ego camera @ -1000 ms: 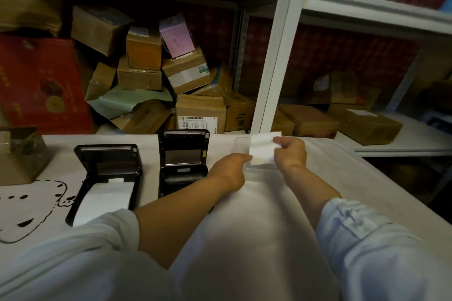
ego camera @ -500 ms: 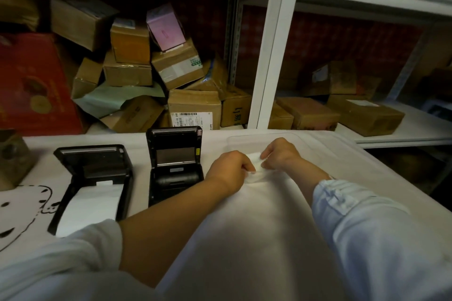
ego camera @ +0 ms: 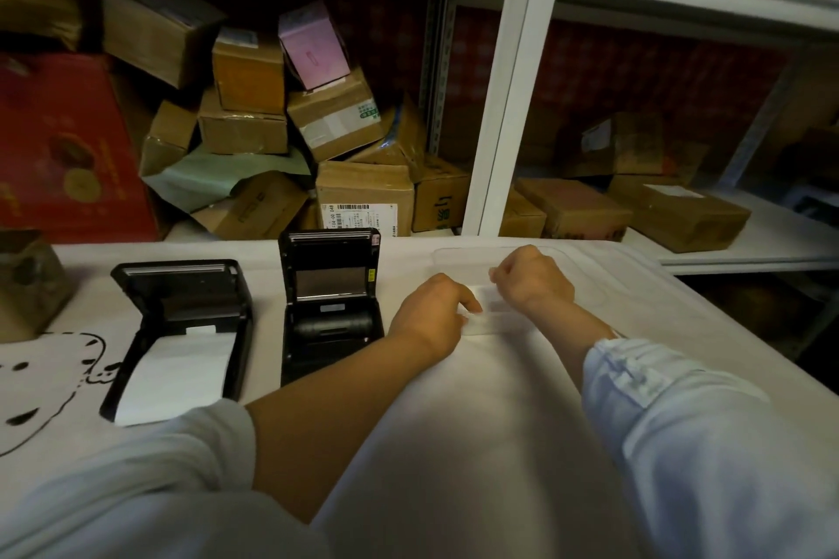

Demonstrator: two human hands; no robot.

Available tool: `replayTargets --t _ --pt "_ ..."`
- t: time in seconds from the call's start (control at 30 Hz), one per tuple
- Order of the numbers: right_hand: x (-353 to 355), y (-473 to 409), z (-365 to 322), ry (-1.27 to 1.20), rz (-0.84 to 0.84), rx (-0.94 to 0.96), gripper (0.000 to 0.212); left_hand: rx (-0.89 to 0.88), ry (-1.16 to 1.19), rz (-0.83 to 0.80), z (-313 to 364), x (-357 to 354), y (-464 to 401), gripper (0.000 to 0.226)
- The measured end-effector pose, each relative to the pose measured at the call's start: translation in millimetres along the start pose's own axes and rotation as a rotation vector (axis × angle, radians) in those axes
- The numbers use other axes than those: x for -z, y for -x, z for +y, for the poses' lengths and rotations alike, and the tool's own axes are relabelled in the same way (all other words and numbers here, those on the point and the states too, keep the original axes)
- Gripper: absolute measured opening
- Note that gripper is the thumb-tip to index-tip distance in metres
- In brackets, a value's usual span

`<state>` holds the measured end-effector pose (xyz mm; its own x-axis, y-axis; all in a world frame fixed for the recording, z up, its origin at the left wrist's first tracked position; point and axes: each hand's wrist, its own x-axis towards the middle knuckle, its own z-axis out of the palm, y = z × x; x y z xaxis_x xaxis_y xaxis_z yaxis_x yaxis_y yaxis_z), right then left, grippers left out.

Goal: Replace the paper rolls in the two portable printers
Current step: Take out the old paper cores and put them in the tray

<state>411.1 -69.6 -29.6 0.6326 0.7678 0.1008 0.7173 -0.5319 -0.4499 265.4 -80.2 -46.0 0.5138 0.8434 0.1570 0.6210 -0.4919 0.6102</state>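
Both printers sit lids-up on the white surface [ego camera: 454,445]. Left printer [ego camera: 181,331], at about 9 o'clock from our hands, already has white paper [ego camera: 175,377] trailing out of its bay toward us. Right printer [ego camera: 330,300] shows a dark bay, with what looks like a bare spindle and no white paper seen; we judge this the one left to load. Our left hand [ego camera: 431,313] and right hand [ego camera: 533,281] are down together over a clear plastic tray or lid [ego camera: 585,281] at roughly 3 o'clock from the right printer. Between them lies a pale, blurred piece of paper or wrapper [ego camera: 488,313], long axis running left-right, 9 to 3 o'clock. Left grip: fingers curled, tips pinching its left end. Right grip: fingers curled narrow at its far right edge, apparently pinching too, though contact is hard to confirm. Whether this is a fresh roll's wrapper or a torn strip we cannot tell. The open bay lies at 9 o'clock from the left hand, just beside it; the left hand is clearly nearer, so any carry to that printer runs short and leftward. Cardboard boxes [ego camera: 363,195] are stacked on the shelf [ego camera: 772,241] behind.
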Motion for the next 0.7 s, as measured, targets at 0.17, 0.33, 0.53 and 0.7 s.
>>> replayTargets --t 0.17,0.33,0.53,0.7 --pt "11.1 17.2 -15.3 0.026 -0.096 0.046 0.030 -0.012 -0.011 0.013 2.4 23.8 16.5 0.054" --pt "21.8 54.1 -47.1 -0.041 -0.033 0.118 0.031 0.038 -0.004 0.058 -5.9 62.9 44.0 0.050" --pt "27.8 127.1 -95.9 -0.098 -0.484 0.255 0.027 0.137 -0.023 0.059 -43.3 113.1 98.9 0.032" --pt "7.8 174.7 -140.1 -0.117 -0.607 0.356 0.023 0.265 -0.139 0.092 -93.1 163.6 135.0 0.028"
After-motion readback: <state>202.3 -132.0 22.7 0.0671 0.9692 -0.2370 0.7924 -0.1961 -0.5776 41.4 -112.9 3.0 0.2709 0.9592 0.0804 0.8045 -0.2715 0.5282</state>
